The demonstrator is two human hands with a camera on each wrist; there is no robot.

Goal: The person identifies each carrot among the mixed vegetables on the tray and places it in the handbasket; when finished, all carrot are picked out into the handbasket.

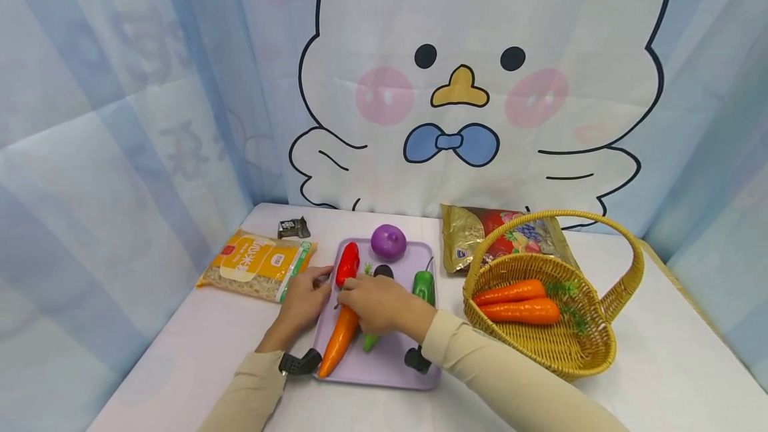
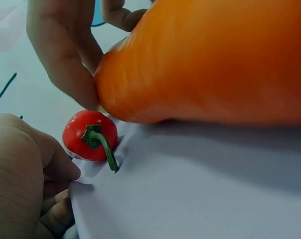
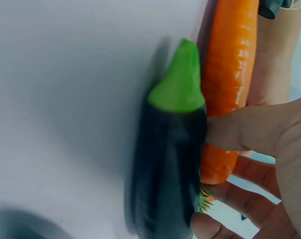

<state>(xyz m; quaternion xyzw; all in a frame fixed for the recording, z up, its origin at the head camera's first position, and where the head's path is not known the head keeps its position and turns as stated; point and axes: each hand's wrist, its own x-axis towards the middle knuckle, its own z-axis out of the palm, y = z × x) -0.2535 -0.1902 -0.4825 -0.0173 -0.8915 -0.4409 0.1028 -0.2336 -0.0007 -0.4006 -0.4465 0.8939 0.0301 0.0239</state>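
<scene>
On the lilac tray (image 1: 390,372), my right hand (image 1: 375,302) pinches the thick end of an orange carrot (image 1: 339,342) between thumb and fingers. A dark eggplant (image 3: 170,169) with a green cap lies against the carrot, close to the right thumb; the hand covers its middle in the head view. My left hand (image 1: 306,295) holds the tray's left rim, its fingertips at the edge. Just past the carrot's thick end lies a red pepper (image 2: 88,137) with a green stem. A purple onion (image 1: 389,242) and a green pepper (image 1: 423,285) are also on the tray.
Right of the tray stands a wicker basket (image 1: 540,352) with two carrots (image 1: 519,312) inside and a tall handle. Behind it lies a gold and red bag (image 1: 480,235). At left are a yellow food packet (image 1: 258,265) and a small dark packet (image 1: 294,227).
</scene>
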